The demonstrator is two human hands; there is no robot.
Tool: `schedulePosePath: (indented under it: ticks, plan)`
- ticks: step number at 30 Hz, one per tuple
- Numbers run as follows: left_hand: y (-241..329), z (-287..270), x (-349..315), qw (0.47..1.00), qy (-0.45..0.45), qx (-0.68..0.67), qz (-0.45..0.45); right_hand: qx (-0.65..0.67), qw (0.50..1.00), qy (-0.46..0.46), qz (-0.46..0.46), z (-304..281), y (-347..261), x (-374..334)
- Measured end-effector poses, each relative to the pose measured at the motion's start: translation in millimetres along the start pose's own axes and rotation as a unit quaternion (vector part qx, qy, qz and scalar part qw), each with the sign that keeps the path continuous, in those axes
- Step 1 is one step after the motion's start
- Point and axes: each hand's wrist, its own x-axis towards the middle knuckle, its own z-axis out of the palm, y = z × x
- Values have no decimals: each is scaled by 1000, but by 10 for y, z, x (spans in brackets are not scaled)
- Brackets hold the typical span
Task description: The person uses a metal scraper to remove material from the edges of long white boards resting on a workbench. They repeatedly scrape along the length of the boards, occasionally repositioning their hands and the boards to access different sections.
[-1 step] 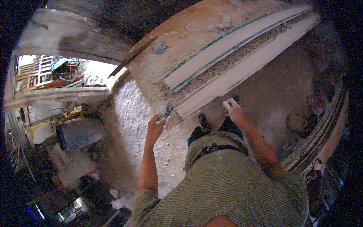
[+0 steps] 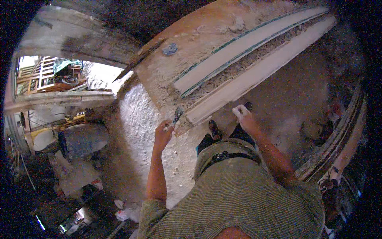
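My left hand (image 2: pixel 164 131) is closed around a small trowel (image 2: pixel 178 113) with a grey, crusted blade. The blade sits by the near left end of a long pale strip (image 2: pixel 223 93) on the worktop. My right hand (image 2: pixel 243 116) hovers off the strip's near edge, its fingers bent together and coated white. Whether anything is pinched in them I cannot make out. Behind the near strip lies a second pale strip (image 2: pixel 234 55) with dark green edges. Rough crumbly material (image 2: pixel 234 65) fills the gap between the two.
The brown worktop (image 2: pixel 191 44) is caked with dried residue and holds a bluish-grey lump (image 2: pixel 170 49). A dark stick (image 2: pixel 139 60) crosses its left edge. White material (image 2: pixel 141 115) covers the ground on the left. Long curved pieces (image 2: pixel 330 143) are stacked at the right.
My right hand has shifted very slightly to the left. My left hand and the trowel stay almost where they were.
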Motion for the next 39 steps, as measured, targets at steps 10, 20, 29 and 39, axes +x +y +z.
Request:
schedulePosePath:
  ticks: [10,20,29,39]
  plan:
    - [-94,414,470,977,-28,193,91,-54,993,-17,-103,515,-418,-73]
    - [-28,701,504,940,-21,275,201,108,991,76,2,713,8,300]
    - [457,1626,853,968,-33,188,162,249,961,43,115,547,-183,341]
    - [642,985,482,953,-27,294,67,327,931,39,156,284,107,516]
